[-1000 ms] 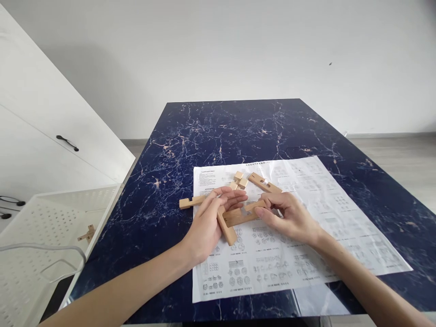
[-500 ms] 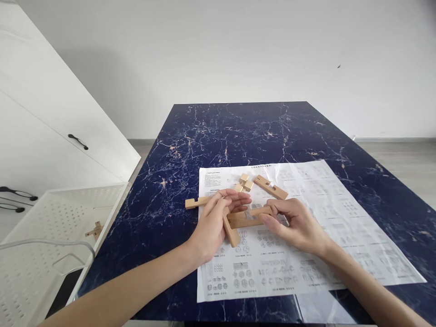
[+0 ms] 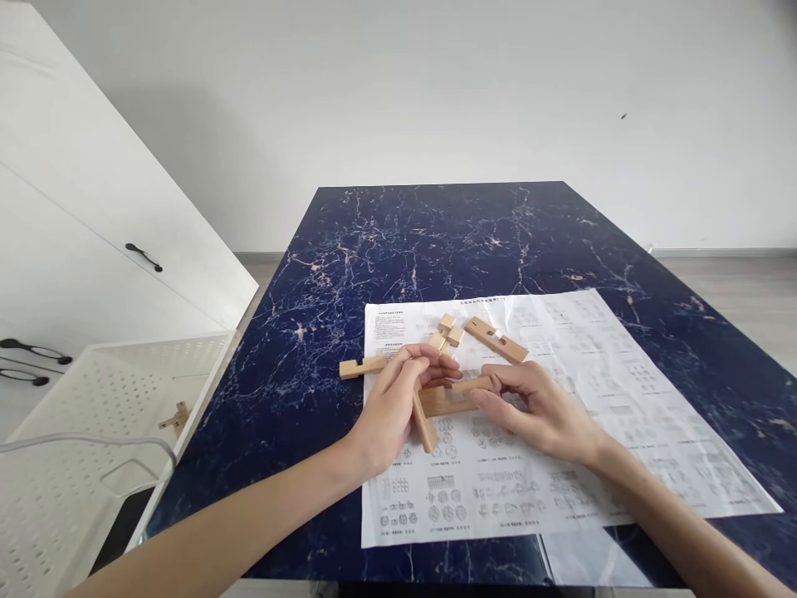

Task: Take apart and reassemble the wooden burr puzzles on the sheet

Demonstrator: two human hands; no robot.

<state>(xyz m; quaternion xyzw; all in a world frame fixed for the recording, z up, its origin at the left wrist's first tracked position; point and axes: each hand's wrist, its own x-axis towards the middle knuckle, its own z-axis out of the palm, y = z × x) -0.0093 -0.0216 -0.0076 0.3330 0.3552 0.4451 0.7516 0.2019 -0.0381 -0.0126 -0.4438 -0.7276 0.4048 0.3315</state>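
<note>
The right hand [image 3: 545, 415] holds a brown, notched wooden bar [image 3: 439, 402] by its right end: the end lies between the thumb, on the near side, and the curled fingers beyond it. The bar's notch is just left of these fingertips, uncovered, and the rest runs leftward to the left hand [image 3: 389, 411].

There its left end meets a second, shorter-looking brown wooden bar [image 3: 426, 428], which slants toward the wearer from beside the left thumb. The left fingers are bent loosely over the far side of the meeting place; whether they grip either bar cannot be told, since the hand hides the contact.

A pale, notched wooden bar [image 3: 349, 370] juts out leftward from behind the left hand. Just beyond the left fingertips lies a pale, blocky wooden piece [image 3: 448, 328], with a brown, slotted wooden bar [image 3: 496, 339] to its right. Both rest on a white printed paper sheet [image 3: 623, 432] spread over the dark blue, marbled bench [image 3: 429, 241].
</note>
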